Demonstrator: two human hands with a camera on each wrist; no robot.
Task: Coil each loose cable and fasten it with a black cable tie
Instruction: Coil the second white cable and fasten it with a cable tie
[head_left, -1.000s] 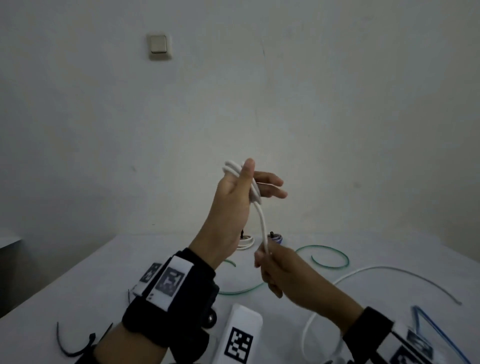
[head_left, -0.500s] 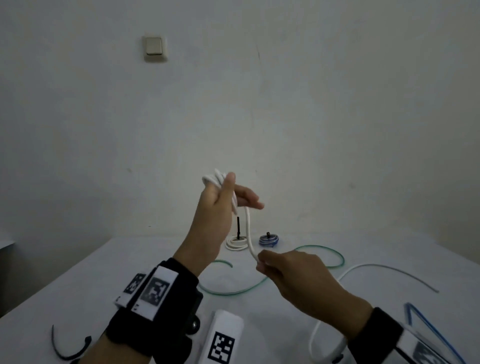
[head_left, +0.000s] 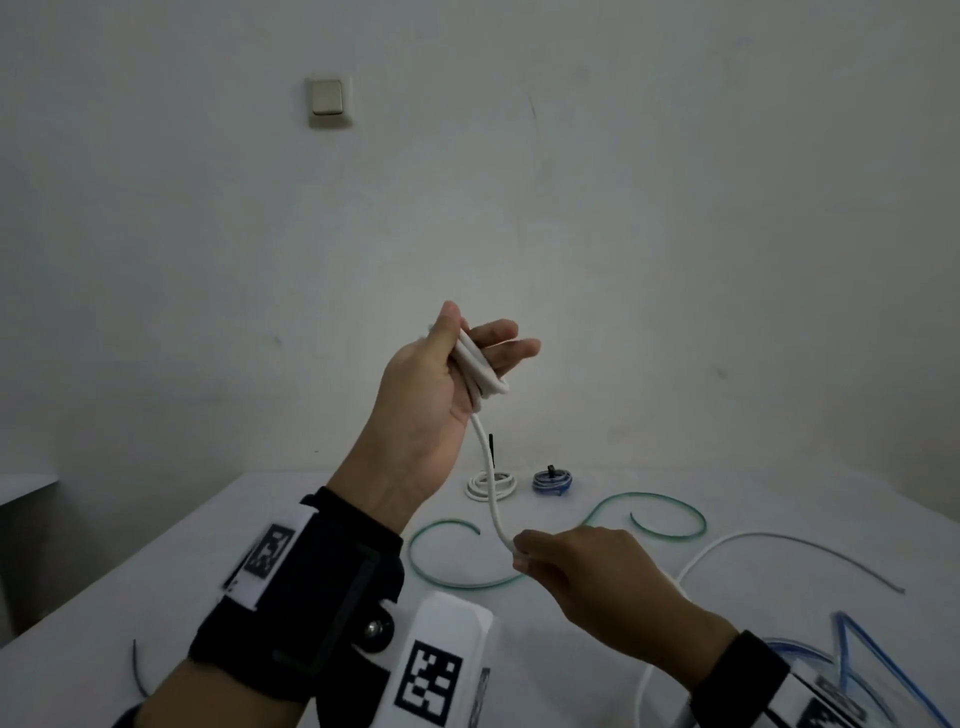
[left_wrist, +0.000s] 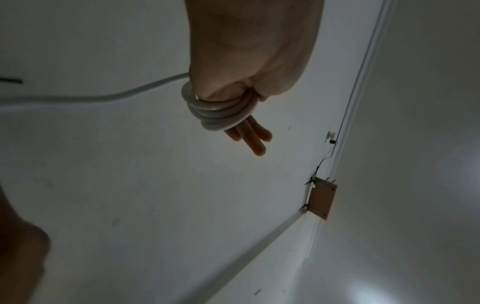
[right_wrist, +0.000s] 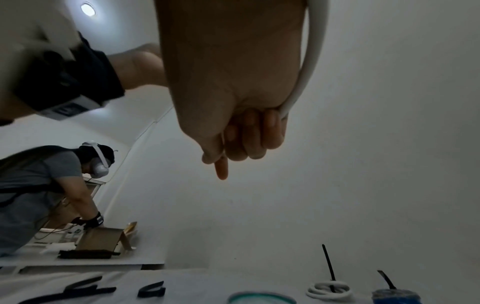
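Note:
My left hand is raised in front of the wall. A white cable is wound in a few loops round its straight fingers, and the thumb presses on the loops. The left wrist view shows the coil close up, with the fingers poking out of it. From the coil the cable hangs down to my right hand, which grips the strand in a fist just above the table. In the right wrist view the cable runs into that fist. The free end trails over the table to the right.
On the white table lie a tied white coil, a tied blue coil, a loose green cable and a blue cable at the lower right. Black ties lie near the left edge. Another person works at a far table.
My left hand has turned, and the loops now sit under the thumb round the fingers. My right hand has dropped slightly lower along the strand.

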